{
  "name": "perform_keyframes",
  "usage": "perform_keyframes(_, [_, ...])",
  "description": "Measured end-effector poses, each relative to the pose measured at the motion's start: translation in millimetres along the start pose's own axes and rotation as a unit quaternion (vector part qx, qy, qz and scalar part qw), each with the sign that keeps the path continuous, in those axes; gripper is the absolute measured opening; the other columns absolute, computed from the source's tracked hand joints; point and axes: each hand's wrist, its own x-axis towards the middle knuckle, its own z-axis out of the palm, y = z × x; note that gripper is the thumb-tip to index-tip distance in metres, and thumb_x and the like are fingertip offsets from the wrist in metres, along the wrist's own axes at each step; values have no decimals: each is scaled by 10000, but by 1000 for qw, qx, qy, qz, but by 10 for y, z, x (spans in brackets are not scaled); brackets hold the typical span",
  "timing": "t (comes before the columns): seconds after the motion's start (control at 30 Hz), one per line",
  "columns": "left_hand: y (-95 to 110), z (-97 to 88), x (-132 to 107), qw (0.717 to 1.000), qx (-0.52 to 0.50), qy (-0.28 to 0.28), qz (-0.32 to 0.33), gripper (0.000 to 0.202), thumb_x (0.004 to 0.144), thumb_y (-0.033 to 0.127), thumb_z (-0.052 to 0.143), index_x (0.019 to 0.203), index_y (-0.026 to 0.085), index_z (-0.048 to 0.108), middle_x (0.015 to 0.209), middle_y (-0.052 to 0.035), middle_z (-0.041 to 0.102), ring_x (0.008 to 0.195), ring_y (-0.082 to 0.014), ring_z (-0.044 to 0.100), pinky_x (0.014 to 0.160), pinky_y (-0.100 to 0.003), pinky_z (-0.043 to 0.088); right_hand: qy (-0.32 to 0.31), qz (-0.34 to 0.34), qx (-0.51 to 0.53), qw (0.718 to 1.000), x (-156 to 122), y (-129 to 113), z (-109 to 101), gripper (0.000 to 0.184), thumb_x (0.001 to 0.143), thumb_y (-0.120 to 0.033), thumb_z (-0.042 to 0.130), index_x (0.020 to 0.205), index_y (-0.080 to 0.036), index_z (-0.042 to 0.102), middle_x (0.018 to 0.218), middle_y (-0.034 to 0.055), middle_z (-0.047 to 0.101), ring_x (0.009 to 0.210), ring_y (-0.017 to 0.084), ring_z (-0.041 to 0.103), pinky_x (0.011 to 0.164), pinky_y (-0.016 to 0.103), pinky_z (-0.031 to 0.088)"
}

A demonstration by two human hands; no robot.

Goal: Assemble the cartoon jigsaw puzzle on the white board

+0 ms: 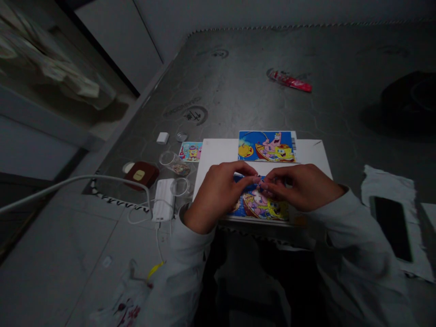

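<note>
My left hand (pixel 218 195) and my right hand (pixel 299 186) meet over a cartoon picture puzzle (pixel 259 206), their fingertips nearly touching at its upper edge. Anything pinched between the fingertips is too small to make out. The hands hide much of the puzzle, which lies on a white board (pixel 218 154). Above them, a cartoon picture card (pixel 267 146) with a barcode strip lies at the board's far edge. A smaller cartoon card (pixel 190 151) sits left of the board, beside a tipped clear plastic cup (pixel 174 163) holding small bits.
Left of the board are a white power adapter (pixel 163 200) with its white cable (pixel 75 181), a clear lid (pixel 180 186) and a brown case (pixel 141 175). A red wrapper (pixel 289 80) lies far back. At right, a black phone (pixel 391 227) rests on white cloth (pixel 388 200).
</note>
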Motion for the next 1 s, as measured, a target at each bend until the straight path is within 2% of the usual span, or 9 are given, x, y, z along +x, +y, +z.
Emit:
perform_keyframes(0.17, [31, 1, 8, 1000, 12, -4, -6, 68, 938, 225, 729, 950, 224, 796, 948, 5, 817, 876, -157, 740, 848, -279, 546, -16, 4, 1, 1000, -1, -5, 14, 265, 880, -485, 640, 849, -268, 789, 648, -20, 707, 598, 149, 613, 609, 297, 372])
perform_keyframes(0.27, [22, -11, -3, 999, 36, -9, -28, 82, 927, 262, 740, 945, 223, 809, 932, -11, 822, 845, -169, 740, 810, -292, 538, -4, -1, 0, 1000, -3, 7, 7, 222, 865, -449, 656, 832, -264, 775, 635, -24, 696, 595, 148, 610, 608, 290, 383])
perform_keyframes(0.4, [24, -22, -29, 994, 64, -73, -56, 161, 929, 344, 737, 938, 213, 829, 885, -33, 826, 785, -184, 738, 716, -298, 500, 9, 2, 13, 1000, -5, 4, -21, 148, 869, -347, 634, 859, -258, 752, 639, -28, 693, 600, 145, 617, 615, 279, 397])
perform_keyframes(0.5, [43, -2, -39, 989, 81, -111, -50, 205, 950, 370, 710, 932, 209, 836, 855, -33, 822, 762, -187, 733, 687, -297, 469, 11, 0, 25, 1000, -1, -1, -24, 145, 889, -310, 605, 888, -249, 737, 647, -27, 693, 604, 142, 620, 628, 274, 404])
perform_keyframes(0.6, [49, 18, -37, 984, 114, -134, -34, 220, 985, 335, 656, 940, 220, 837, 877, -32, 823, 792, -195, 728, 726, -307, 465, -5, -13, 27, 1000, -1, 20, 2, 144, 891, -317, 610, 887, -244, 735, 686, -13, 714, 636, 152, 633, 641, 279, 404])
perform_keyframes(0.7, [38, 14, -30, 983, 123, -131, -33, 235, 1004, 309, 620, 979, 219, 836, 924, -40, 824, 827, -203, 725, 791, -319, 484, -18, -14, 17, 1000, -7, 46, 42, 151, 886, -330, 620, 873, -241, 741, 715, 0, 730, 656, 162, 632, 640, 289, 393])
perform_keyframes(0.83, [22, -1, -23, 987, 112, -111, -35, 219, 995, 311, 637, 998, 222, 837, 974, -44, 828, 861, -211, 732, 842, -326, 501, -23, -2, -5, 1000, -12, 35, 72, 178, 892, -349, 618, 866, -247, 761, 708, 2, 726, 663, 168, 625, 635, 299, 378])
perform_keyframes(1.0, [-20, 18, -24, 985, 115, -124, -32, 151, 947, 236, 703, 1019, 221, 835, 1016, -42, 831, 953, -228, 742, 863, -339, 495, -21, 15, -5, 1000, -5, -4, 36, 149, 876, -324, 638, 873, -248, 766, 697, -15, 714, 649, 153, 614, 641, 289, 380])
